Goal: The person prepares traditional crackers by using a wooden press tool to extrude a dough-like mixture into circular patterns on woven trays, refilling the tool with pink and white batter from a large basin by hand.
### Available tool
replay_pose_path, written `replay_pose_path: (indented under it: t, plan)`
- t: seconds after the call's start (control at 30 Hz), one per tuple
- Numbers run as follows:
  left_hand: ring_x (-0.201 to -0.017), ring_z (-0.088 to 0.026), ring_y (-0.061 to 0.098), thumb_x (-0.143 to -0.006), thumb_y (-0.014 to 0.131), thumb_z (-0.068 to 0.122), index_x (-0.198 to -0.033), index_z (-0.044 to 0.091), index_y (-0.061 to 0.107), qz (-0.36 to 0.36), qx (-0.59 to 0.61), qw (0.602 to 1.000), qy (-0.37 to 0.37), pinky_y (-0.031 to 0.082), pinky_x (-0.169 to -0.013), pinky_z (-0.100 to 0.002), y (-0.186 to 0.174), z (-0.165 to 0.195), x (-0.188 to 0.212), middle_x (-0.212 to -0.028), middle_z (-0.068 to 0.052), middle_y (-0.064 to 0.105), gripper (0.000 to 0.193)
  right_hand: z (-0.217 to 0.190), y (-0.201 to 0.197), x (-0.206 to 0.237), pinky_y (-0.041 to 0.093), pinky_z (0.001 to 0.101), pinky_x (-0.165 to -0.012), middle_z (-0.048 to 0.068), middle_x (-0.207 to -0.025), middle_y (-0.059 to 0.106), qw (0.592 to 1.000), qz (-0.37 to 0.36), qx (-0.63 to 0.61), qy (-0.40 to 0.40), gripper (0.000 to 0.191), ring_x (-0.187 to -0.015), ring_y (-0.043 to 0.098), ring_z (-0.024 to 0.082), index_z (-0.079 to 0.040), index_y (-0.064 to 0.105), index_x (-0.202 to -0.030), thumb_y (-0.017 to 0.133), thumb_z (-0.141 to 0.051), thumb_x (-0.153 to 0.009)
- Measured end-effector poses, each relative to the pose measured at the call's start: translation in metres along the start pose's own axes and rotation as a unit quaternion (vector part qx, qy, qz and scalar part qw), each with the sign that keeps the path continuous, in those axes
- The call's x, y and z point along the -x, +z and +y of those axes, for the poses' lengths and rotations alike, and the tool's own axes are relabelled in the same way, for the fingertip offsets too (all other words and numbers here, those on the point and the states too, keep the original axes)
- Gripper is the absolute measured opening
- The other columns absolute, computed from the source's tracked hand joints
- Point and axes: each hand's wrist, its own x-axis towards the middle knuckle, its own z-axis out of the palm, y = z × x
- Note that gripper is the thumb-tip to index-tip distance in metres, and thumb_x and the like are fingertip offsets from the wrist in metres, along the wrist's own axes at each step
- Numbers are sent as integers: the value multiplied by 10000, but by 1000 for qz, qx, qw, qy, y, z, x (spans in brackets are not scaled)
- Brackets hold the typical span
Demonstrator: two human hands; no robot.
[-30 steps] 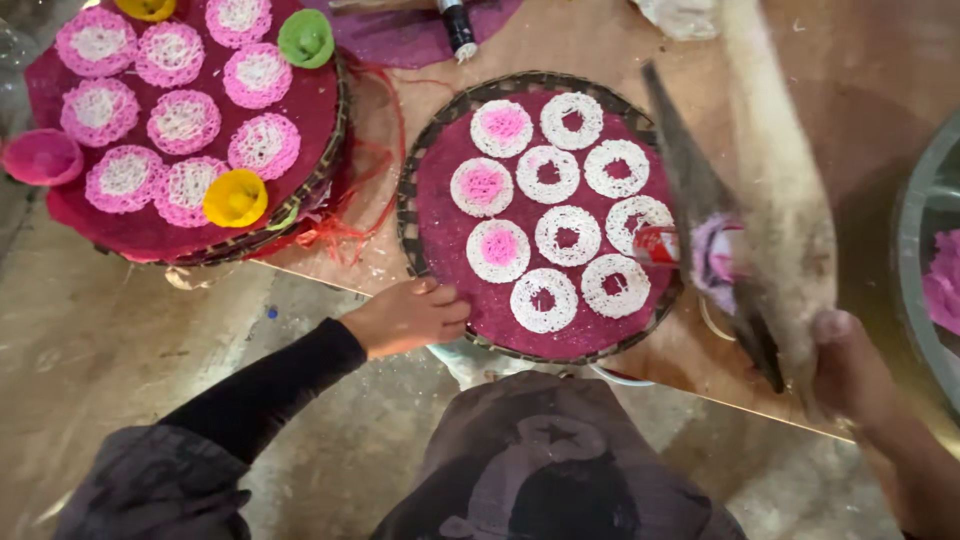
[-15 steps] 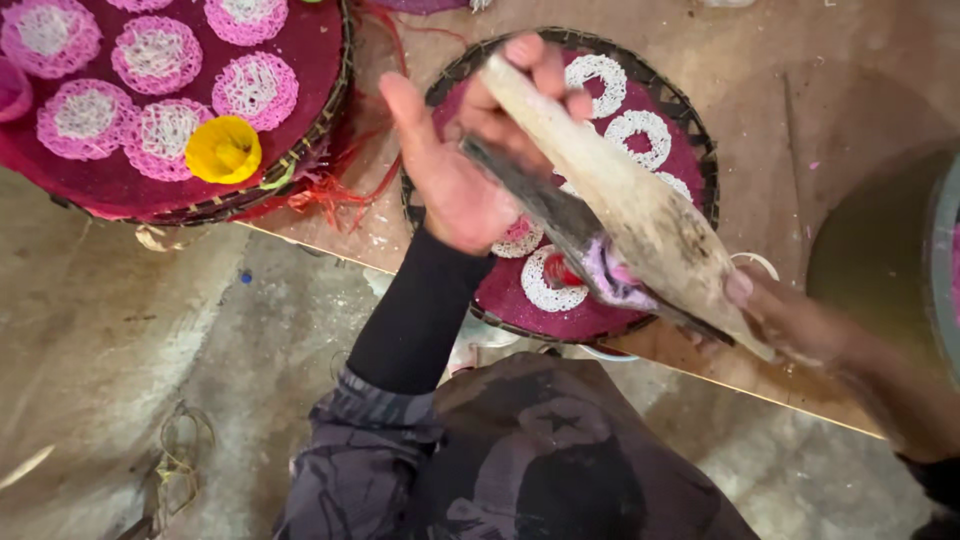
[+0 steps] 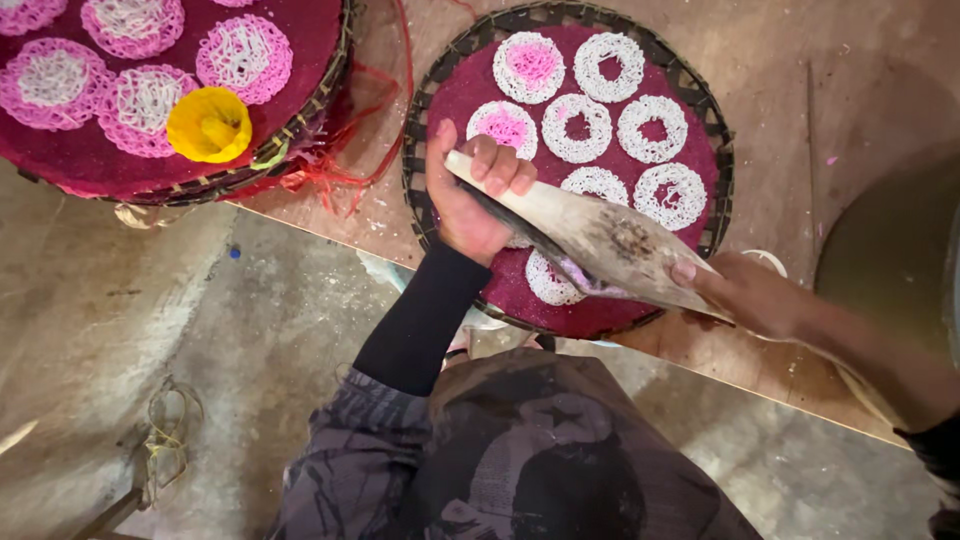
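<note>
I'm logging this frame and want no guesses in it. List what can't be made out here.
- Head view: the lace discs under the flat tool on the near woven tray are covered by the tool and the left hand.
- Right hand: its grip is hidden behind the tool.
- Far tray: cut off by the top and left edges.
- Grey basin: cut off at the right edge.

Woven cane tray (image 3: 425, 130) lined with matt maroon cloth, lacy stringy white-pink discs (image 3: 652, 129), dry fibrous beige sheath (image 3: 600, 235) with rough stained face, scuffed brown wooden tabletop (image 3: 800, 70).
</note>
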Motion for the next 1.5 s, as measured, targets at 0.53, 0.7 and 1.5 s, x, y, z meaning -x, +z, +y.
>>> replay_pose_path:
  t: [0.53,0.7,1.5]
  plan:
    - [-507,-142,332,-1039,459,426,-612,172,361,8,15,999,36,357,-583,-325,4,-5,-1,-533,20,331,507,-5,0,-3,563,484,-711,188,-700,699,993,69,95,14,847,-658,723,315,6,764,-948,422,-762,-843]
    - [-532,-189,350,-1049,374,561,-601,154,348,-81,-74,994,-3,362,-589,-333,50,5,-13,-534,-18,357,606,15,10,-4,524,460,-790,165,-904,738,984,136,43,-106,821,-852,699,268,-43,725,-1244,512,-725,-841]
    - [-873,-118,498,-1056,546,240,-995,47,552,218,-700,673,95,442,-795,-281,-60,-24,187,-920,-26,524,203,0,-54,-67,561,287,-904,61,-1250,671,731,364,-542,-199,514,-1092,674,164,-37,524,-1447,659,-285,-1017]
